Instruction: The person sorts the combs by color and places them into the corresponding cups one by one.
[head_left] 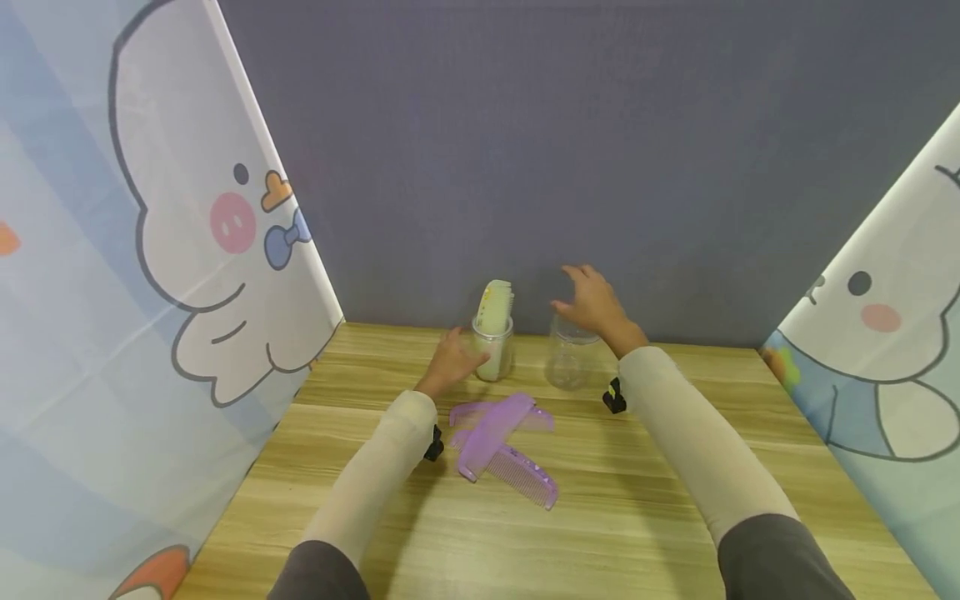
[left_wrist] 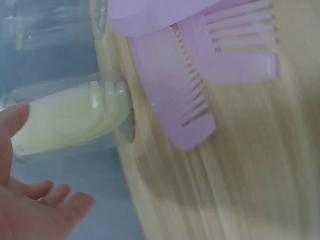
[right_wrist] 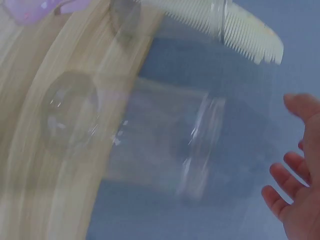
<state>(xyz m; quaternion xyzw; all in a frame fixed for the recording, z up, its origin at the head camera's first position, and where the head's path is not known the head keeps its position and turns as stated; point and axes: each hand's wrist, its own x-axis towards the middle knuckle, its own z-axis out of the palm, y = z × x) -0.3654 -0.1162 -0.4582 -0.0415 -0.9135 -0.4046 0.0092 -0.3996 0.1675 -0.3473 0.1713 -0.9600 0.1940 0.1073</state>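
Observation:
Two clear jars stand near the back of the wooden table [head_left: 645, 517]. The left jar [head_left: 493, 352] holds several pale yellow combs [head_left: 495, 307] that stick out of its top. My left hand [head_left: 452, 362] lies beside this jar with straight fingers. In the left wrist view the left hand [left_wrist: 37, 202] is open, its thumb close to the jar [left_wrist: 75, 117]; contact is unclear. The right jar [head_left: 568, 364] is empty. My right hand [head_left: 591, 300] hovers just above it, fingers spread, holding nothing. The right wrist view shows the right hand [right_wrist: 300, 195] apart from the empty jar [right_wrist: 150, 140].
Several purple combs [head_left: 501, 446] lie crossed on the table in front of the jars, also seen as purple combs [left_wrist: 200, 75] in the left wrist view. A grey wall stands behind, and cartoon-printed curtains [head_left: 150, 250] close both sides.

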